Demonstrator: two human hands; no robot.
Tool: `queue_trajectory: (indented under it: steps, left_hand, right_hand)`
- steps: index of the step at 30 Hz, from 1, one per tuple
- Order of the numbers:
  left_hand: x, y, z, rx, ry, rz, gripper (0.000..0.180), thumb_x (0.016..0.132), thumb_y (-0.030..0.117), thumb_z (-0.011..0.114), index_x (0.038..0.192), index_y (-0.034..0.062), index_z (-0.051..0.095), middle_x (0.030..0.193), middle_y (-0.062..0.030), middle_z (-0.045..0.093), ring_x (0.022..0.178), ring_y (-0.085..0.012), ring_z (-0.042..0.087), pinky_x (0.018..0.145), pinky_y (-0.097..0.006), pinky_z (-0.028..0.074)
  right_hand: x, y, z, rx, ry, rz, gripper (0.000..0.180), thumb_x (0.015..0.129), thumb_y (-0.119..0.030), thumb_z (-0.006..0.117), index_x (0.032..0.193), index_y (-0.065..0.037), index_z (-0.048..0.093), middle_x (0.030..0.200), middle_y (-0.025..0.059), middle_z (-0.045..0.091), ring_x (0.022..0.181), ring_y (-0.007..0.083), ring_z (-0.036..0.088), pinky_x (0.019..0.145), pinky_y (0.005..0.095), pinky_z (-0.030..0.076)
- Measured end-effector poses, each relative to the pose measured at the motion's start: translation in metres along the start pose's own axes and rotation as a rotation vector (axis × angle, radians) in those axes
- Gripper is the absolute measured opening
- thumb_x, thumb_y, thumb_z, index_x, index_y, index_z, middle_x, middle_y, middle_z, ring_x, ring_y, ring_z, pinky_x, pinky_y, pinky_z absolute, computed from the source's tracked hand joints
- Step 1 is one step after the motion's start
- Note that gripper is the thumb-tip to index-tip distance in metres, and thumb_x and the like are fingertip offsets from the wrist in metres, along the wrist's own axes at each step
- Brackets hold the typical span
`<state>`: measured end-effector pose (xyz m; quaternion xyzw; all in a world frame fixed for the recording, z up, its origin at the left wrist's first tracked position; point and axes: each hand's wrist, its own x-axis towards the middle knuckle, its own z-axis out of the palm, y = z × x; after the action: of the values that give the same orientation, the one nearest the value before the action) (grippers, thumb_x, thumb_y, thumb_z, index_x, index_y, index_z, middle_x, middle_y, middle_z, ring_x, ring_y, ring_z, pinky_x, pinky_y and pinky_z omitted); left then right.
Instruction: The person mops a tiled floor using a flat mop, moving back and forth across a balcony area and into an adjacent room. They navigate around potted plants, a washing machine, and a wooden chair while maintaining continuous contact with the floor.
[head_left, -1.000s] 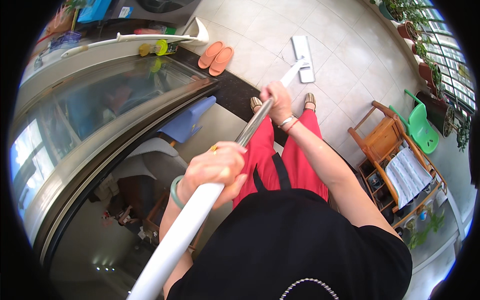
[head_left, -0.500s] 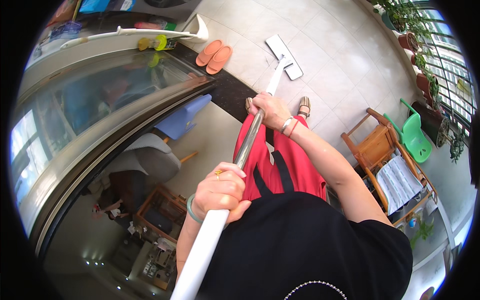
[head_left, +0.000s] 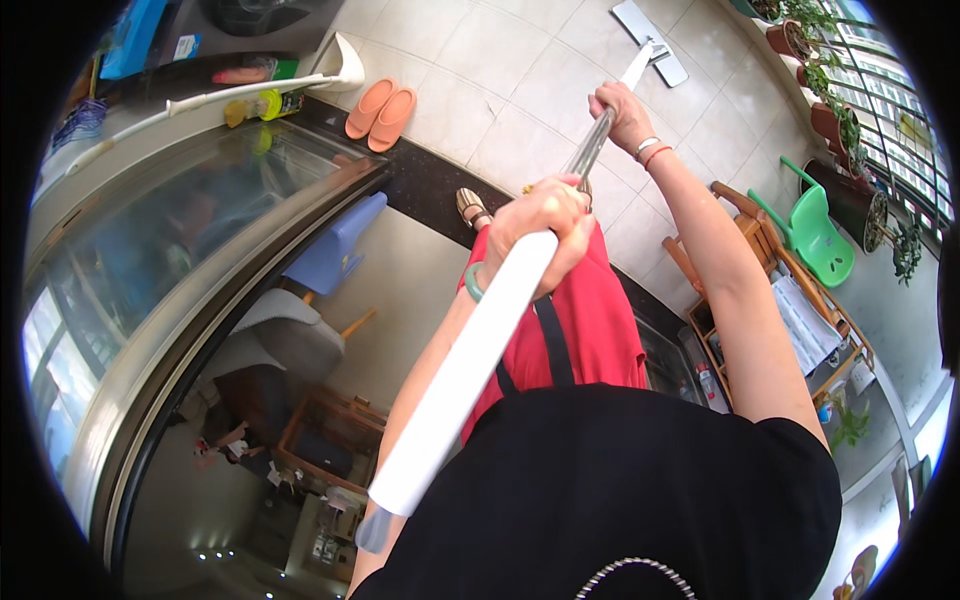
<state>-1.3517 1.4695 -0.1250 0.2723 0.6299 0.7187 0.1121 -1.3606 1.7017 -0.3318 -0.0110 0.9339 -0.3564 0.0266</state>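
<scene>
A flat mop (head_left: 470,370) with a white and metal pole slants up and to the right, away from my body. My left hand (head_left: 540,225), with a green bangle at the wrist, is closed round the upper part of its pole. Farther down the pole, my right hand (head_left: 625,118) is wrapped about the metal section with the arm stretched out. The rectangular mop head (head_left: 668,68) lies on the pale tiled floor (head_left: 520,75) at the far side. The pole's grey end cap sticks out near my left forearm.
Orange slippers (head_left: 381,115) stand by the dark sill, left of the mop head. At left is a sliding glass door (head_left: 230,190); a blue chair (head_left: 335,240) is inside. A green chair (head_left: 818,235) and wooden chair (head_left: 755,230) stand right, near potted plants (head_left: 830,120).
Both hands have moved forward and to the right with the mop. Its head has slid farther away across the tiles, and my right arm is more stretched out.
</scene>
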Motion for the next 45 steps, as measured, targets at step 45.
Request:
queue_trajectory:
  steps: [45]
  left_hand:
    - [-0.134, 0.079, -0.004, -0.180, -0.865, -0.055, 0.035, 0.066, -0.016, 0.066, 0.064, 0.0058, 0.039, 0.063, -0.0061, 0.048, 0.058, -0.0206, 0.053, 0.082, -0.040, 0.053]
  right_hand:
    - [-0.284, -0.155, 0.091, 0.059, 0.510, 0.614, 0.015, 0.079, -0.013, 0.062, 0.070, -0.007, 0.051, 0.073, 0.0112, 0.054, 0.076, 0.0335, 0.054, 0.067, 0.0425, 0.044]
